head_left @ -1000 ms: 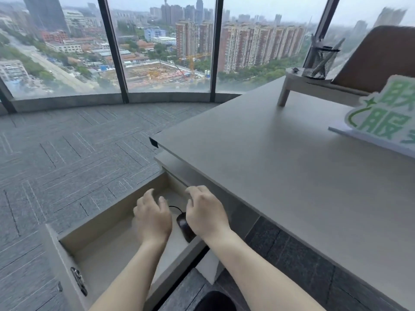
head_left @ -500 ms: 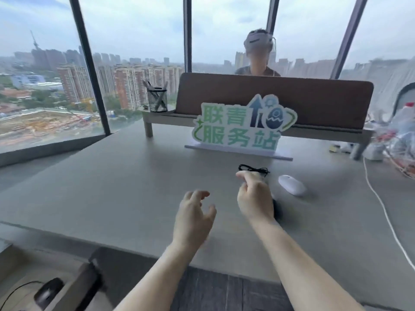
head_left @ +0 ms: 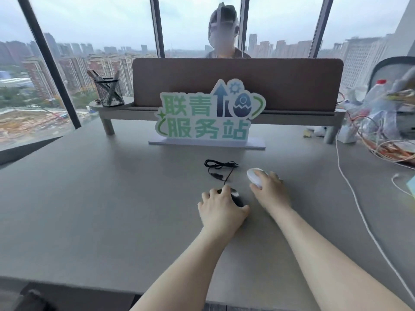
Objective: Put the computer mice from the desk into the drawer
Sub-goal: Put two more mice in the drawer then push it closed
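A black wired mouse (head_left: 235,196) lies on the grey desk (head_left: 101,198), mostly covered by my left hand (head_left: 221,208), whose fingers curl around it. Its black cable (head_left: 221,168) lies coiled just beyond. To the right, a white mouse (head_left: 254,176) rests on the desk with my right hand (head_left: 270,189) closed over its near side. The drawer is almost out of view; only a dark blurred corner (head_left: 31,299) shows at the bottom left.
A green and white sign (head_left: 208,117) stands behind the mice. A mesh pen holder (head_left: 109,90) sits on a raised shelf at the left. Tangled cables and plastic bags (head_left: 381,122) crowd the right. A white cord (head_left: 359,209) runs down the desk. A person sits behind the brown divider (head_left: 238,81).
My view swung from the open drawer up to the desk. Both hands moved forward: the left came down on the black mouse, the right shifted over to the white mouse.
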`<state>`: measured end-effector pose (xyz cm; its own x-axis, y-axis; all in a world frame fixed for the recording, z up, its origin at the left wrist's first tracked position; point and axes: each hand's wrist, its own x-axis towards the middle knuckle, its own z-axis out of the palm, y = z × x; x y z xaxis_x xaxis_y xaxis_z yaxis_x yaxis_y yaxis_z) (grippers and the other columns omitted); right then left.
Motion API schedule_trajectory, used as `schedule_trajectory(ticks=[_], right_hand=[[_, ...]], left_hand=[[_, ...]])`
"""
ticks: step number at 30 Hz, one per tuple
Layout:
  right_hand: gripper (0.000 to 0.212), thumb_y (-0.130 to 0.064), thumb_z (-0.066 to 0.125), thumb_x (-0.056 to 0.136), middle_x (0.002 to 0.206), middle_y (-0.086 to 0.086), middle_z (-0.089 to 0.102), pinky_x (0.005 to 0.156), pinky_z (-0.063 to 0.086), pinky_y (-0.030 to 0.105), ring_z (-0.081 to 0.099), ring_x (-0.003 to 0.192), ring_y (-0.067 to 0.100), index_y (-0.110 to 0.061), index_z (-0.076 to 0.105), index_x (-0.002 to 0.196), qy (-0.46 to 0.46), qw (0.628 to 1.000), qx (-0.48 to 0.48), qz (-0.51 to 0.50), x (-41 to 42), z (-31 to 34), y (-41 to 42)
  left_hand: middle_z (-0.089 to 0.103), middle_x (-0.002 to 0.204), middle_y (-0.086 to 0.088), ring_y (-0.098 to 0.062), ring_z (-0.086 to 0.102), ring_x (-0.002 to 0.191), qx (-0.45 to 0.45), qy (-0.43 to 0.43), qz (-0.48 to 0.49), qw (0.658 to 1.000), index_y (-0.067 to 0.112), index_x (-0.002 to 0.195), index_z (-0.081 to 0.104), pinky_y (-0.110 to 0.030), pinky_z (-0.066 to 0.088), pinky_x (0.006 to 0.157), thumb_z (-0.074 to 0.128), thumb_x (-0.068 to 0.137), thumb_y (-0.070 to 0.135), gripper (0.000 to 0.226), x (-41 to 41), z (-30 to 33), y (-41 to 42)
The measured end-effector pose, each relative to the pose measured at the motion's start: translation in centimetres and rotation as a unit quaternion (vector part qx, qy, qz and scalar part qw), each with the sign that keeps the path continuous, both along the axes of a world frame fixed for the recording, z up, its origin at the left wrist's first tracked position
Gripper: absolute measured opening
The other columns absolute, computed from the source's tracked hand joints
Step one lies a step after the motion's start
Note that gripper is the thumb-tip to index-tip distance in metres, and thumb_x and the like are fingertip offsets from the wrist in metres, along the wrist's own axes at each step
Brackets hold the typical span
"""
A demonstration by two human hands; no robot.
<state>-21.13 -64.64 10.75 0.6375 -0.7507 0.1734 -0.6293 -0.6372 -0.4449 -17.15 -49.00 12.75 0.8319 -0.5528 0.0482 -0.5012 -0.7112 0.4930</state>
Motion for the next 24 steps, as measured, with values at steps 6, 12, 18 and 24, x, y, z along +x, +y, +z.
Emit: schedule_trajectory(ticks=[6,12,18,24], right_hand=[[0.031,-0.021,0.055,0.086,0.115,0.021,0.052,0.082,0.045,0.04,0.047,0.105,0.04,-0.015,0.049,0.116,-0.022,0.999,-0.021,-0.011,0.0,0.1,1.9],[0.033,-0.016,0.056,0.084,0.116,0.022,0.047,0.077,0.043,0.036,0.051,0.099,0.04,-0.016,0.047,0.116,-0.162,0.984,0.066,0.042,0.3,2.1,8.9],[0.032,-0.016,0.057,0.087,0.122,0.012,0.049,0.075,0.033,0.029,0.044,0.091,0.02,-0.019,0.046,0.117,-0.266,0.944,0.083,0.177,2.9,6.3,20.4],[0.033,-0.022,0.055,0.086,0.121,0.009,0.052,0.066,0.038,0.029,0.053,0.095,0.02,-0.024,0.045,0.117,-0.315,0.883,0.126,0.325,6.4,8.9,35.1]], left_hand=[[0.049,0.116,-0.012,-0.034,0.043,0.11,0.015,0.031,0.048,0.998,0.022,0.11,0.043,-0.039,0.041,0.085,0.055,0.069,0.028,0.044,1.2,0.7,1.1],[0.046,0.12,-0.013,-0.034,0.04,0.115,-0.079,0.072,0.09,0.99,0.025,0.129,0.035,-0.04,0.039,0.092,0.057,0.072,0.036,0.062,2.7,1.2,8.0],[0.049,0.126,-0.011,-0.032,0.041,0.119,-0.243,0.021,0.159,0.957,0.02,0.133,0.036,-0.039,0.035,0.1,0.059,0.069,0.038,0.07,4.7,5.1,20.8],[0.046,0.119,-0.013,-0.031,0.04,0.114,-0.288,-0.095,0.265,0.915,0.02,0.13,0.043,-0.039,0.035,0.096,0.064,0.074,0.032,0.061,4.9,9.0,35.8]])
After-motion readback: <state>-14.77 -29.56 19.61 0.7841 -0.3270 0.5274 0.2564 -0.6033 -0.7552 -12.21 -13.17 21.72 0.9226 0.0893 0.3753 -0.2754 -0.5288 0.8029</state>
